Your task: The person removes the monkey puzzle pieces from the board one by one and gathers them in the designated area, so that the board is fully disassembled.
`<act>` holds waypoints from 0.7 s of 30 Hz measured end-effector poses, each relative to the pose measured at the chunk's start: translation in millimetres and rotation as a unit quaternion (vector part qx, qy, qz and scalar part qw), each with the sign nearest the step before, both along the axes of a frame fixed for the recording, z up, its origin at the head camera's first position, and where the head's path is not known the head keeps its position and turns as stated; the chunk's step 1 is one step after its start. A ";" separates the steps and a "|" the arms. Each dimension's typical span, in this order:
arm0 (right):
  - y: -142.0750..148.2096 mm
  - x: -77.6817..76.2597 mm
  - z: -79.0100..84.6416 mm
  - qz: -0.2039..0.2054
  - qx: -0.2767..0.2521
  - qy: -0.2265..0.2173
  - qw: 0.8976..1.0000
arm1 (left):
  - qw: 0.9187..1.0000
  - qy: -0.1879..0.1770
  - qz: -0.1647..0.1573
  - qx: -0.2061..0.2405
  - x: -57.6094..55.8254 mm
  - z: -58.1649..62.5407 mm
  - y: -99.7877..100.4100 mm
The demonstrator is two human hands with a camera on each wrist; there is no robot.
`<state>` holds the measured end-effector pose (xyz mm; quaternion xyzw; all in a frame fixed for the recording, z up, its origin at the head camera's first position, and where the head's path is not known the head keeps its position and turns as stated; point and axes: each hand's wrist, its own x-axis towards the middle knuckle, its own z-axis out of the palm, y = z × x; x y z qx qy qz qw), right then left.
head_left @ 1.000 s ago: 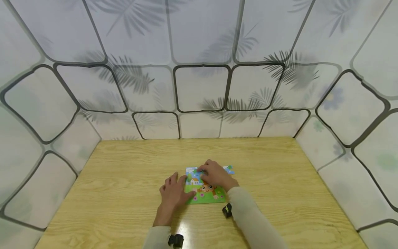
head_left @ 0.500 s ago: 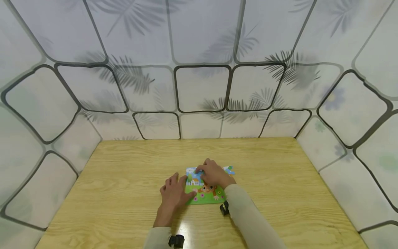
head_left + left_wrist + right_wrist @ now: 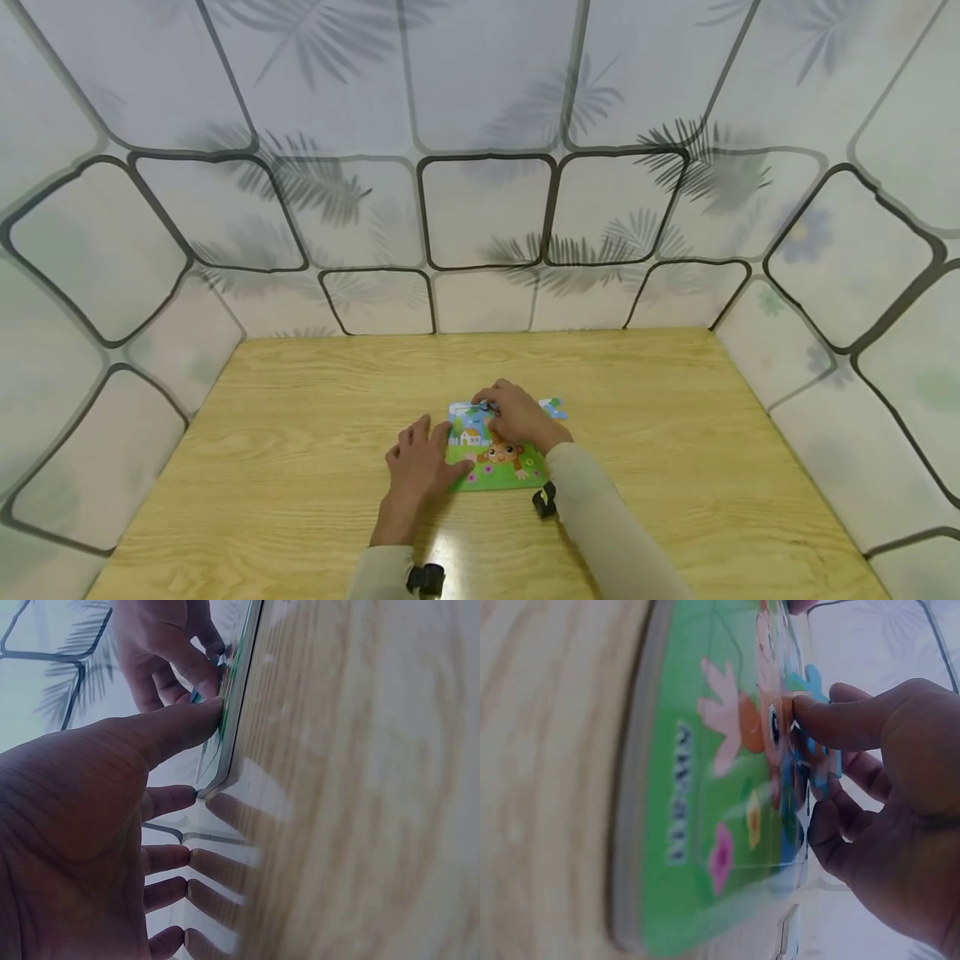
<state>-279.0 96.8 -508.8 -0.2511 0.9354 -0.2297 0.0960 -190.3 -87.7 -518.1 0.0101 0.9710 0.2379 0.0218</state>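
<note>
A jigsaw puzzle board point(image 3: 510, 481) with a cartoon monkey, a small house and green grass lies flat on the table. My left hand point(image 3: 418, 468) is at its left edge, fingers spread and mostly straight. Its thumb touches the board's face in the left wrist view, with fingertips down on the table. Over the upper part of the board, my right hand point(image 3: 522, 418) pinches a blue and orange puzzle piece point(image 3: 826, 766) between thumb and fingers. The piece stands tilted against the board; its lower edge is partly hidden.
Beyond the right hand, at the board's upper right, lies a blue and green puzzle piece point(image 3: 555, 407), partly covered by that hand. The wooden table point(image 3: 315, 392) is enclosed by patterned fabric walls point(image 3: 487, 212) behind and at both sides.
My right hand shifts slightly over the board's top, and its fingers lift a little, showing more of the blue area below them. My left hand stays where it was.
</note>
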 end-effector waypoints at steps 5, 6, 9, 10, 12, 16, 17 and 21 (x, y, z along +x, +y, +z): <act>3.2 -2.7 -4.2 -0.012 -0.010 -0.002 1.000 | 1.000 0.000 -0.002 -0.001 -0.4 -0.2 -0.4; 3.8 -2.9 -4.4 -0.014 -0.010 -0.005 1.000 | 1.000 -0.001 -0.001 -0.001 -0.4 -0.4 -0.6; 5.7 -3.3 -4.2 -0.015 -0.013 -0.010 1.000 | 1.000 -0.001 0.000 0.001 -0.6 -0.7 -0.7; 6.2 -3.3 -4.2 -0.015 -0.016 -0.011 1.000 | 1.000 -0.003 0.001 0.002 -0.8 -0.9 -0.8; 7.2 -3.7 -4.2 -0.015 -0.024 -0.013 1.000 | 1.000 -0.002 0.002 0.000 -1.4 -1.1 -0.6; 9.2 -5.3 -7.3 -0.017 -0.049 -0.024 0.998 | 1.000 -0.004 0.004 -0.002 -2.3 -1.0 0.2; 9.9 -5.6 -8.2 -0.018 -0.055 -0.030 0.998 | 1.000 -0.004 0.003 -0.003 -2.3 -0.8 0.4; 12.8 -5.9 -9.4 -0.011 -0.071 -0.043 0.997 | 1.000 -0.005 0.005 -0.002 -2.2 -1.2 0.3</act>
